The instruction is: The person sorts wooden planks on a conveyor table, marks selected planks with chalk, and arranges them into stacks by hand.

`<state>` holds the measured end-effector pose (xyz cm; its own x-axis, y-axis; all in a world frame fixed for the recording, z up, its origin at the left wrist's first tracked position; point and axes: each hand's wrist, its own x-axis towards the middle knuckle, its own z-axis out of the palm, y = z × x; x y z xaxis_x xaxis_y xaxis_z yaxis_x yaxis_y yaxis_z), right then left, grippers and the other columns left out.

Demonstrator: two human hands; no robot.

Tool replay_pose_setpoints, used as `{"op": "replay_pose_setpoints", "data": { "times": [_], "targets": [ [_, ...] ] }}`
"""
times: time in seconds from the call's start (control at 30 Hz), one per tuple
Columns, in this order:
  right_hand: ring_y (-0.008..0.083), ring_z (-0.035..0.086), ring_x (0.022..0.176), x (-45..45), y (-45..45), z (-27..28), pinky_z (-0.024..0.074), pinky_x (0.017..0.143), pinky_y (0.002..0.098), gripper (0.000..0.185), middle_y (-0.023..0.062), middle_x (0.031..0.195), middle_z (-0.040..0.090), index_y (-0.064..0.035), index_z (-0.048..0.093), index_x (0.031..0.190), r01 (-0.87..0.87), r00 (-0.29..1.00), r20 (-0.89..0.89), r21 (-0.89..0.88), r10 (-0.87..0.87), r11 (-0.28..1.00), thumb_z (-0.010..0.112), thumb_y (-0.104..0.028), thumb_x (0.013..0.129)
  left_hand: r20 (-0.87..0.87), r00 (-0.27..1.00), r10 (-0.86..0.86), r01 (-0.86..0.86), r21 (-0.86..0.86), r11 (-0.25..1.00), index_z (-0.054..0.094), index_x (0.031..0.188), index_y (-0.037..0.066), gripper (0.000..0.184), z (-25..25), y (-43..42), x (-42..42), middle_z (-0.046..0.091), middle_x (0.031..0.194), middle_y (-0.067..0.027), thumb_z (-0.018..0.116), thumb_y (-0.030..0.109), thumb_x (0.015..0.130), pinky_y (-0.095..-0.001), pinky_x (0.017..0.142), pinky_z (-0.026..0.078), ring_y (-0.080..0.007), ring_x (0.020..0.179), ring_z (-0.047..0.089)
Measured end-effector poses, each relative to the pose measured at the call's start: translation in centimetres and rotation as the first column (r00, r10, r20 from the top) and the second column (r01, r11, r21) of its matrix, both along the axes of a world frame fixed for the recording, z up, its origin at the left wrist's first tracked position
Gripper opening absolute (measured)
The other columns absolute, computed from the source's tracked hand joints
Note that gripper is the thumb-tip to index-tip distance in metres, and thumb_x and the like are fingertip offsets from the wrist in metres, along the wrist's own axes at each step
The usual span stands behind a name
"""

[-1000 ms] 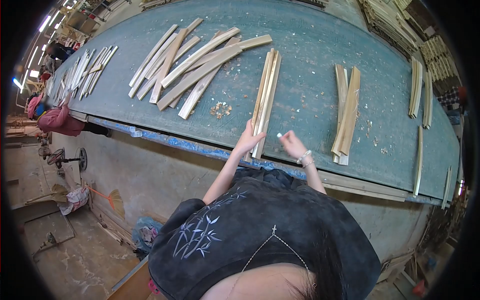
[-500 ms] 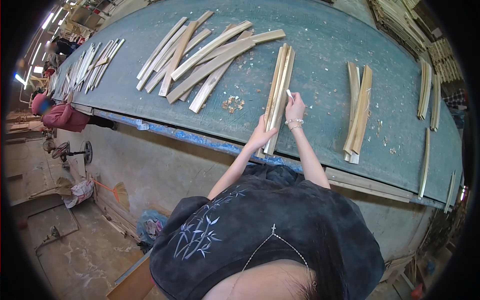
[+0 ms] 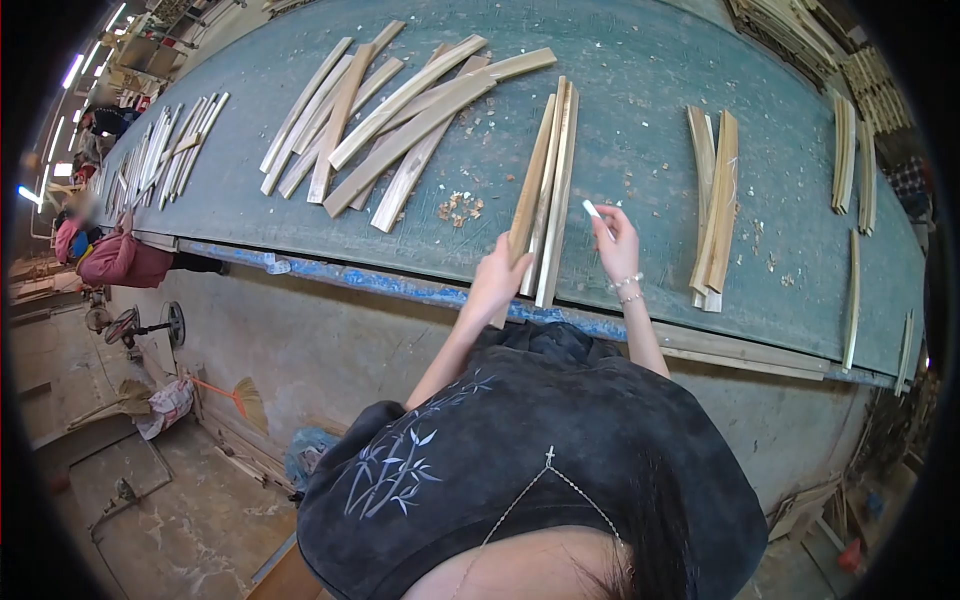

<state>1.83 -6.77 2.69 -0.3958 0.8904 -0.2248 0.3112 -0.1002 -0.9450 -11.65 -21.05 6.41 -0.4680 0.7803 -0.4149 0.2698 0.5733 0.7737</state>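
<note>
Leftmost strip (image 3: 530, 185) of the near group is gripped near its lower end by the left hand (image 3: 496, 279), fingers curled round it. Two more strips (image 3: 556, 195) lie just beside it, on the green tabletop (image 3: 630, 130). A small white stick (image 3: 590, 208) is pinched between thumb and fingertips of the right hand (image 3: 617, 243), other fingers half curled, held right of the strips. Wood shavings (image 3: 460, 208) are scattered left of the group.

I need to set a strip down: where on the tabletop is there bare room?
Nearly bare: between the middle strips and the crossed strips right of them, beyond the right hand. Also free: a band between the fanned strips and the blue front edge. Crowded: the fanned strips themselves, which overlap.
</note>
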Motion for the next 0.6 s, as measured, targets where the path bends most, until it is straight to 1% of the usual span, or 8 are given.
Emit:
{"op": "replay_pose_setpoints", "data": {
  "times": [0.07,0.1,0.13,0.17,0.27,0.37,0.53,0.6],
  "targets": [
    [0.01,0.051,0.053,-2.5,-0.1,1.1,0.0407,0.049,0.0258,0.012,0.0044,0.06,0.054,-0.0024,0.055,0.087,-0.075,0.995,0.068,0.08,0.069,0.994,0.054,-0.011,0.077,0.335,0.94,0.068,-0.073,0.003,0.997,0.03,0.115,0.001,0.037,1.1,-1.2,-1.3,0.057,0.074,-0.0137,0.044,0.016,0.085,-0.0259,0.05,0.048,-0.0147,0.06,0.059],
    [0.0152,0.053,0.057,-4.2,-0.5,1.7,0.0418,0.053,0.0281,0.013,0.0071,0.064,0.055,-0.0018,0.054,0.087,-0.115,0.993,0.054,0.208,0.106,0.971,0.054,-0.01,0.077,0.335,0.939,0.078,-0.082,-0.002,0.997,0.03,0.115,0.001,0.037,1.3,-1.5,-1.5,0.057,0.074,-0.0137,0.044,0.016,0.085,-0.0259,0.05,0.048,-0.0147,0.06,0.059],
    [0.0204,0.055,0.061,-5.9,-0.8,1.9,0.043,0.056,0.0304,0.013,0.0098,0.068,0.056,-0.0012,0.054,0.088,-0.15,0.989,0.041,0.334,0.144,0.931,0.053,-0.008,0.077,0.506,0.856,0.107,-0.14,0.028,0.99,0.029,0.115,0.001,0.035,1.4,-1.8,-1.8,0.056,0.076,-0.0129,0.042,0.016,0.085,-0.0261,0.051,0.048,-0.0161,0.059,0.058],
    [0.0204,0.055,0.061,-7.4,-0.9,1.2,0.043,0.056,0.0304,0.013,0.0098,0.068,0.056,-0.0012,0.054,0.088,-0.157,0.987,0.038,0.327,0.153,0.932,0.053,-0.008,0.077,0.659,0.742,0.122,-0.202,0.047,0.978,0.029,0.115,0.002,0.034,1.5,-2.1,-2.2,0.056,0.078,-0.0121,0.041,0.017,0.086,-0.0263,0.051,0.048,-0.0175,0.057,0.057],
    [0.0338,0.052,0.079,-10.3,-1.7,-0.1,0.0424,0.066,0.0381,0.012,0.016,0.085,0.052,0.0007,0.052,0.087,-0.207,0.977,0.068,0.494,0.2,0.844,0.048,-0.004,0.077,0.703,0.702,0.115,-0.226,0.066,0.972,0.028,0.115,0.003,0.032,1.2,-2.4,-2.5,0.055,0.079,-0.013,0.038,0.015,0.087,-0.0263,0.051,0.048,-0.0177,0.058,0.057],
    [0.0349,0.051,0.078,-10.6,-3.3,-0.6,0.0429,0.066,0.0392,0.012,0.0165,0.087,0.051,0.0005,0.05,0.089,-0.18,0.98,0.177,0.578,0.093,0.796,0.047,-0.004,0.078,0.747,0.653,0.121,-0.257,0.068,0.964,0.029,0.114,0.003,0.03,1.6,-2.3,-2.6,0.055,0.079,-0.0129,0.038,0.013,0.087,-0.0261,0.051,0.047,-0.0174,0.058,0.056],
    [0.0357,0.051,0.077,-7.5,-7.2,3.5,0.0435,0.065,0.0404,0.014,0.0159,0.087,0.049,-0.0008,0.049,0.091,-0.305,0.947,0.244,0.486,0.208,0.819,0.046,-0.003,0.078,0.759,0.641,0.112,-0.259,0.077,0.963,0.03,0.112,0.002,0.029,1.9,-2.0,-2.9,0.055,0.079,-0.0119,0.038,0.012,0.087,-0.0258,0.051,0.047,-0.0165,0.058,0.055],
    [0.033,0.053,0.074,-6.7,-8.2,4.7,0.0443,0.064,0.037,0.016,0.015,0.083,0.053,-0.0012,0.051,0.093,-0.413,0.908,0.27,0.464,0.319,0.784,0.048,-0.004,0.077,0.775,0.623,0.103,-0.284,0.101,0.954,0.03,0.111,0.002,0.027,1.4,-2.1,-2.9,0.055,0.078,-0.0115,0.038,0.012,0.087,-0.0258,0.05,0.047,-0.0162,0.057,0.055]
  ]
}}
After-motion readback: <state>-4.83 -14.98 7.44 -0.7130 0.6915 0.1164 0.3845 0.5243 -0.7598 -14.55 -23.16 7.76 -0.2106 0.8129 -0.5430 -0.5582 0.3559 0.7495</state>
